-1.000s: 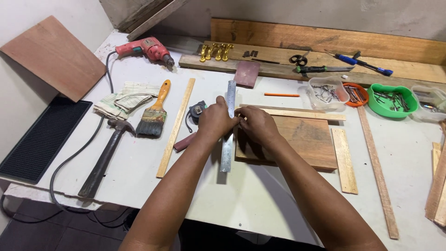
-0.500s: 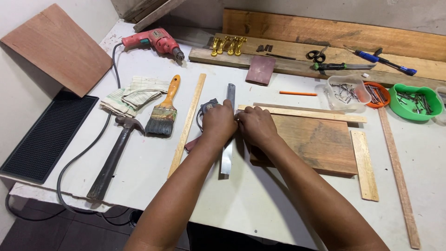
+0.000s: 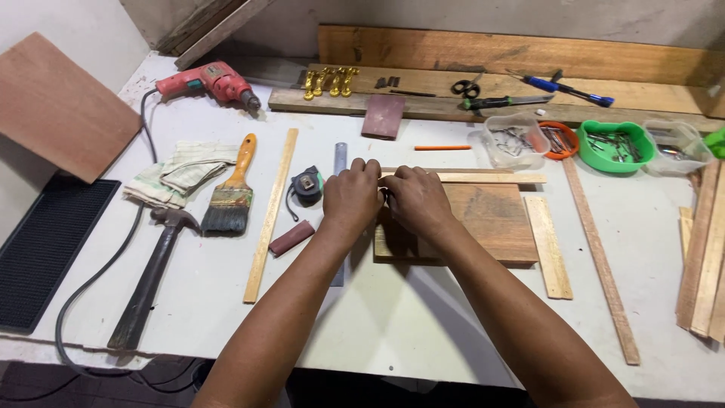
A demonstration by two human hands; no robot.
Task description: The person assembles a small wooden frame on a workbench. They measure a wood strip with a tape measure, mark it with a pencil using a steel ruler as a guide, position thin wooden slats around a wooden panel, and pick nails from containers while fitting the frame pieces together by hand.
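Head camera looks down on our two hands, which meet at the near-left corner of a flat wooden board (image 3: 483, 219) lying on the white workbench (image 3: 393, 317). Our left hand (image 3: 352, 198) rests curled over a metal ruler (image 3: 340, 160), which runs away from us just left of the board; only its far end and a short near stretch show past the hand. Our right hand (image 3: 417, 200) lies on the board's left part, fingers bent toward the left hand. Both hands are closed narrowly, fingertips almost touching, and they seem to pinch something small between them, but we cannot tell what, since the knuckles hide it.

A thin wooden strip (image 3: 464, 177) lies along the board's far edge, and a short slat (image 3: 549, 245) lies just right of the board. Left of the board, beside the ruler, sit a tape measure (image 3: 307, 186) and a small dark red block (image 3: 291, 237). Farther left of the board lie a long wooden slat (image 3: 271, 214), a paintbrush (image 3: 231, 193) with an orange handle, a hammer (image 3: 151, 272) and a folded cloth (image 3: 177, 172). Beyond the board, a red electric drill (image 3: 211, 81) lies to the left and an orange pencil (image 3: 442, 147) straight ahead. Right of the pencil stand tubs of screws, one clear (image 3: 516, 140) and one green (image 3: 613, 146).
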